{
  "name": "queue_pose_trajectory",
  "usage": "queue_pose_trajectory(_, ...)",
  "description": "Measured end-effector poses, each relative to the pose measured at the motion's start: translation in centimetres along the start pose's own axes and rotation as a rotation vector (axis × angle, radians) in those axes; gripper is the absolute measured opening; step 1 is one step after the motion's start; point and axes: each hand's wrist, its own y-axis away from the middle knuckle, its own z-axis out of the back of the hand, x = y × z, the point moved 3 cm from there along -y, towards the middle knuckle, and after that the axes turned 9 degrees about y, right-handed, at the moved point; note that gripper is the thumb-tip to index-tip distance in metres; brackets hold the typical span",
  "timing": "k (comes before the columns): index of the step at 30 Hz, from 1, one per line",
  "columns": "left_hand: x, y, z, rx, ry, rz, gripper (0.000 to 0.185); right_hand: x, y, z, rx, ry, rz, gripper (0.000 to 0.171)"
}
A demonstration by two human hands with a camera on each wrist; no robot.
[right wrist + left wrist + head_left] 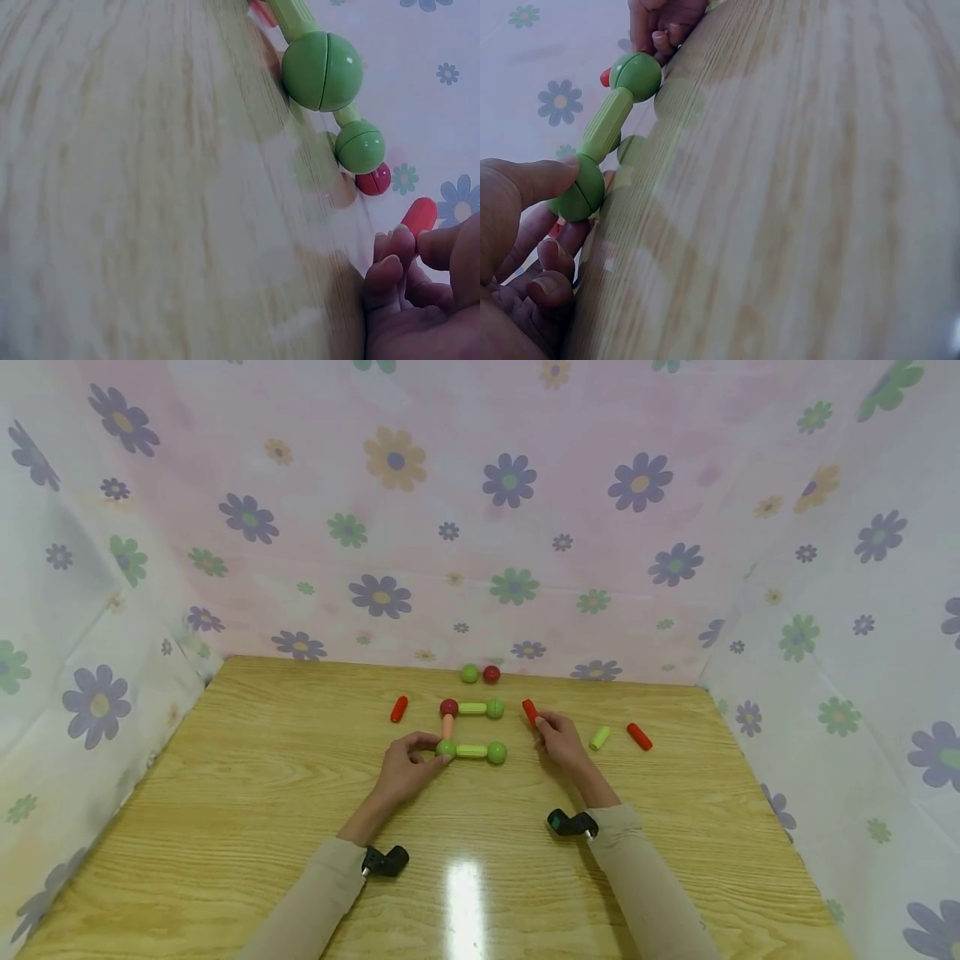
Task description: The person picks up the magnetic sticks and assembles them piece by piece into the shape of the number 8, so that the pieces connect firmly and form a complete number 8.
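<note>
My left hand (405, 768) pinches the green ball (581, 191) at the near-left corner of a C-shaped rod-and-ball frame, thumb on one side and fingers on the other. From that ball a yellow-green rod (472, 751) runs right to another green ball (497, 752), and an orange rod (447, 727) leads back to a dark red ball (449, 708). A second yellow-green rod (472, 708) joins the dark red ball to a far green ball (495, 708). To the right of the frame, my right hand (561, 742) holds a red rod (421, 214) between thumb and fingers, its end sticking out.
A loose green ball (469, 673) and red ball (491, 674) sit at the table's back edge. One red rod (399, 709) lies left of the frame. Right of my right hand lie a yellow-green rod (600, 737) and another red rod (640, 737). Flowered cloth (510, 585) surrounds the wooden table (247, 760).
</note>
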Motion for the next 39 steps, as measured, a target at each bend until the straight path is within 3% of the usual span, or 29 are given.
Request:
queue_pose_trajectory(7,0.1,-0.2,-0.1,0.004,0.0,-0.024,0.03,-0.2,0.1,0.2,0.007,-0.019,0.019,0.042)
queue_pose_trajectory(14,0.3,-0.2,0.0,-0.003,-0.014,-0.021,0.03,-0.2,0.1,0.1,0.044,-0.127,0.047,0.034)
queue_pose_trajectory(24,0.4,-0.2,-0.1,-0.003,-0.001,-0.013,0.029,0.6,0.7,-0.2,0.033,-0.131,0.063,0.038)
queue_pose_trajectory(39,0.1,-0.1,0.0,-0.007,-0.007,-0.019,0.03,1.0,1.4,-1.7,0.017,-0.165,0.118,0.03)
